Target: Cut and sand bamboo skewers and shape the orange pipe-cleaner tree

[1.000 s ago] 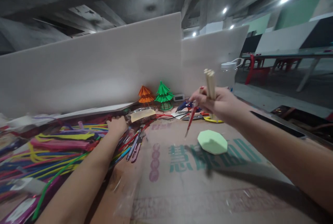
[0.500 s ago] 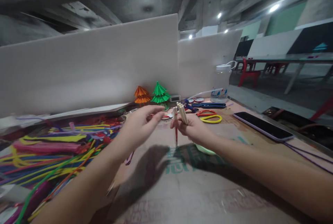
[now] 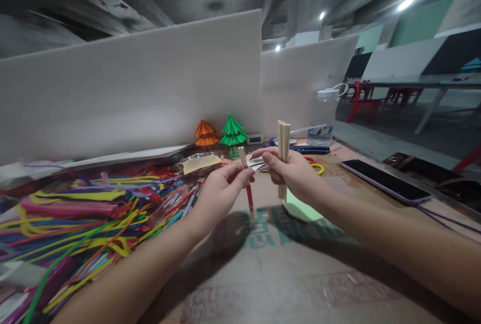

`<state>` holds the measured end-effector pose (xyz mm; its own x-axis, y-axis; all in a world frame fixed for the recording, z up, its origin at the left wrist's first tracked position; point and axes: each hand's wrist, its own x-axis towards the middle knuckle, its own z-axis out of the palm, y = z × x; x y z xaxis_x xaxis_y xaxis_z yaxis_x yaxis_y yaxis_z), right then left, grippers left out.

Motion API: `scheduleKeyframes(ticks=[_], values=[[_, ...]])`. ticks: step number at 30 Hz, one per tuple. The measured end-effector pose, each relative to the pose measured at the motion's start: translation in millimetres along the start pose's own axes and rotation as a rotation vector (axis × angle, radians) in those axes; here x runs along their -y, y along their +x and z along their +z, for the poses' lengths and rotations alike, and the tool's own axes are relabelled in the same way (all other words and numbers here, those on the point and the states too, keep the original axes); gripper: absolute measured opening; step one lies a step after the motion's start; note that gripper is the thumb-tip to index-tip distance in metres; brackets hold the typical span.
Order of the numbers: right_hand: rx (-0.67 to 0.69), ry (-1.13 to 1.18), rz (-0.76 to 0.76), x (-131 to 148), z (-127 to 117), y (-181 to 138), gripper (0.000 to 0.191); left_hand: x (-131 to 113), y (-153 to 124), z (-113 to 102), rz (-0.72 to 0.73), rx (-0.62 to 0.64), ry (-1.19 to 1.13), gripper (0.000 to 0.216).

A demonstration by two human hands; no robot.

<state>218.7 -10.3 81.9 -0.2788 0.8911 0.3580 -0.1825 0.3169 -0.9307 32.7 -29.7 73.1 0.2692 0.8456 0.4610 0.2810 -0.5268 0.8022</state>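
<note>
Panels [image 3: 131,98], white, along back, approx. 10 to 1 o'clock (clock centred betw. the hands, 12 = far side). Work surface [image 3: 240,284] at 6 o'clock, printed w/ green + reddish lettering. Heap of coloured strands [image 3: 86,208], approx. 8–9 o'clock. Clear jug [image 3: 325,118], white lid, 2 o'clock. Phone [image 3: 385,181], dark screen up, 3 o'clock.

R hand [image 3: 296,173], just R of centre: thumb + fingers closed round stick bundle, index reaching twd 9 o'clock. L hand [image 3: 225,188], 8 o'clock: thumb + fingertips pinching red-wrapped stick. Hands near each other; contact betw. them: can't tell.

Green tree [image 3: 233,133] at 11, orange tree [image 3: 206,133] at 10, side by side. Pale green octagon [image 3: 302,208], 4 o'clock, partly under R wrist in view. Stick bundle [image 3: 284,138], bare wood, approx. upright, 1 o'clock. Red-wrapped stick [image 3: 249,196], slight tilt, 7 o'clock, bare top; lower end blurred, touching surface or not unclear.
</note>
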Motion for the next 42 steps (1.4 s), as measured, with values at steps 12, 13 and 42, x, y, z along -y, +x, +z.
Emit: scheduleKeyframes(ticks=[12, 13, 42], values=[[0.007, -0.268, -0.111, 30.1, 10.0, -16.4, 0.043, -17.8, -13.1, 5.2, 0.037, 0.069, 0.164, 0.032], [-0.014, -0.284, -0.121, 30.7, 8.9, -16.8, 0.042, -18.9, -13.1, 4.7, 0.039, 0.075, 0.193, 0.032], [-0.541, 0.153, -0.306, 84.4, -39.4, 3.6, 0.029, -43.2, -0.5, -57.3, 0.037, 0.261, 0.709, 0.027]])
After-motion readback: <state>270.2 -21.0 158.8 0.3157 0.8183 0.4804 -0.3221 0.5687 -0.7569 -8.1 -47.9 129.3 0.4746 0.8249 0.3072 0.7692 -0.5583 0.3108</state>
